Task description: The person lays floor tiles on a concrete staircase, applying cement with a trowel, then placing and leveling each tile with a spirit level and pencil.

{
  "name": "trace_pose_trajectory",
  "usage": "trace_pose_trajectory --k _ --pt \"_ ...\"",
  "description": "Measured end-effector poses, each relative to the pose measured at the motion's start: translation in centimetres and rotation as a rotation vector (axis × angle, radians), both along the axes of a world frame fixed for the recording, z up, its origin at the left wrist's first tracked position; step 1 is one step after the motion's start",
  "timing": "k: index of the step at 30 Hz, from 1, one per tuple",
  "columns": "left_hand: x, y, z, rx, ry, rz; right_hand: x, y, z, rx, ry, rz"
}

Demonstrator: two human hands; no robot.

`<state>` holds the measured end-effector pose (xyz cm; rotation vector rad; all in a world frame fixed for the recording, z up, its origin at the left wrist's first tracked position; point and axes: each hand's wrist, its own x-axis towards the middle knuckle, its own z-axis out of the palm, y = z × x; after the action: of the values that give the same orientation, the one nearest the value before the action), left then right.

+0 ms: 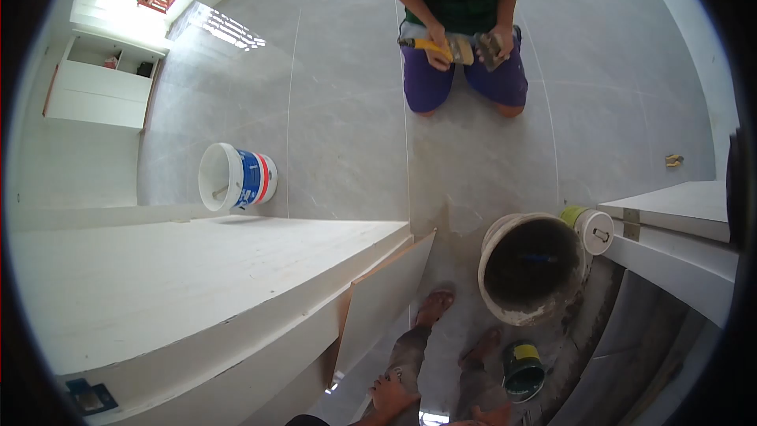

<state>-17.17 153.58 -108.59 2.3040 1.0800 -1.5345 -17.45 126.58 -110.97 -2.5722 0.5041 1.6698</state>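
Observation:
My left hand (389,393) rests on my left leg near the knee, fingers spread and holding nothing. At the bottom edge, part of my right hand (492,415) shows by my right leg; its fingers are not clear. Right of my feet stands a small dark green bucket (523,379) with a yellow patch. Beyond it, a large bucket (494,300) with a dirty rim has a dark inside and something blue in it. A small white container (593,233) with a yellow-green side is beside the large bucket.
A kneeling person (461,71) holds a yellow-handled brush (434,46) and a dark block-like tool (490,51). A white bucket (219,177) with a blue label lies left. White cabinetry (221,284) flanks my left, with a loose panel (382,300) leaning on it.

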Motion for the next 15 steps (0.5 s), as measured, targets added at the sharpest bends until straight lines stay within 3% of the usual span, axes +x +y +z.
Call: trace_pose_trajectory --k 9,15 --pt "-0.1 -0.3 -0.6 0.017 -0.059 0.009 3.0 1.0 -2.1 0.054 -0.099 -0.114" --pt "-2.5 -0.3 -2.6 -0.008 -0.098 -0.032 -2.1 -1.6 -1.3 0.168 -0.173 -0.300"
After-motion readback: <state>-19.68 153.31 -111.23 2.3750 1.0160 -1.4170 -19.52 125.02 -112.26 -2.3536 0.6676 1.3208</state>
